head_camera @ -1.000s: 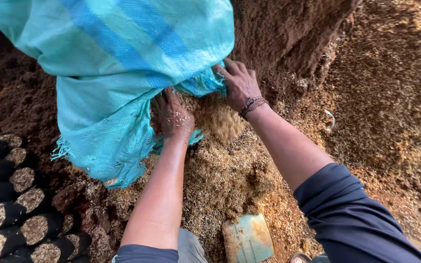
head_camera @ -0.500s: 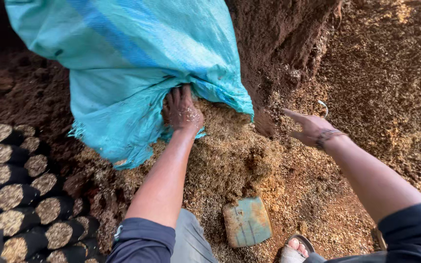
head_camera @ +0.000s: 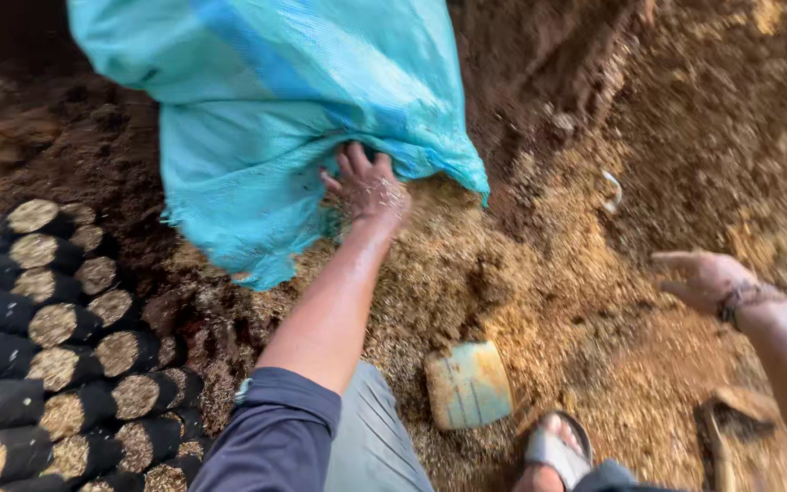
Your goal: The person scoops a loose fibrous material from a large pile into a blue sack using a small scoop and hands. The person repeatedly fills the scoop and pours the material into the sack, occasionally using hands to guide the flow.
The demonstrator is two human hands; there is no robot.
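A large turquoise woven sack (head_camera: pixel 266 118) hangs tilted over a heap of pale sawdust-like material (head_camera: pixel 466 273). My left hand (head_camera: pixel 368 189) grips the sack's open edge near its mouth, dusted with the material. My right hand (head_camera: pixel 708 281) is off to the right, apart from the sack, fingers spread and holding nothing, with a band on the wrist.
Rows of black bags packed with pale filling (head_camera: pixel 56 355) lie stacked at the left. A light blue-green scoop or container (head_camera: pixel 468 384) lies on the heap near my sandalled foot (head_camera: pixel 553 448). Dark brown soil (head_camera: pixel 594 64) rises behind the sack. A tool lies at lower right (head_camera: pixel 726 433).
My right hand let go of the sack's edge and swung out to the right and down. My left hand stayed on the sack's mouth. The view shifted left.
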